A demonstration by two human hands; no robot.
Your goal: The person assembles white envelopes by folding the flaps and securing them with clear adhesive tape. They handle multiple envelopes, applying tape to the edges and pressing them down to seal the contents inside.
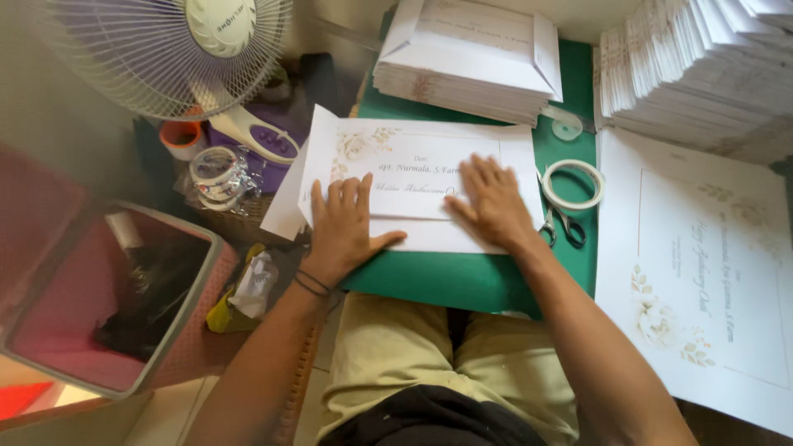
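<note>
- Envelope (417, 177), white with pale floral print, lies flat on a green worktop (462, 277) just above the person's lap, its long axis running left to right across the view.
- Left hand (341, 227) rests palm-down on the envelope's lower left part, fingers (351, 194) spread flat and gripping nothing, thumb pointing toward the centre.
- Right hand (493, 202) presses flat on the envelope's middle right, fingers open and fanned, also gripping nothing; it sits slightly farther up the paper than the left.
- Both hands lie directly on the envelope, so it stretches sideways beneath and between them, neither hand clearly nearer.
- Just right of the right hand, scissors (560, 225) lie on the worktop, touching a roll of tape (572, 183).
- Farther right, a large printed sheet (702, 272) with flowers covers the worktop's edge.
- At left, beside the worktop, stands a pink bin (107, 322).
- Beyond the envelope, a stack of white envelopes (467, 62) sits at the far edge, with a second, fanned pile (702, 66) at far right.
- Farthest left, a white fan (165, 49) faces upward.
</note>
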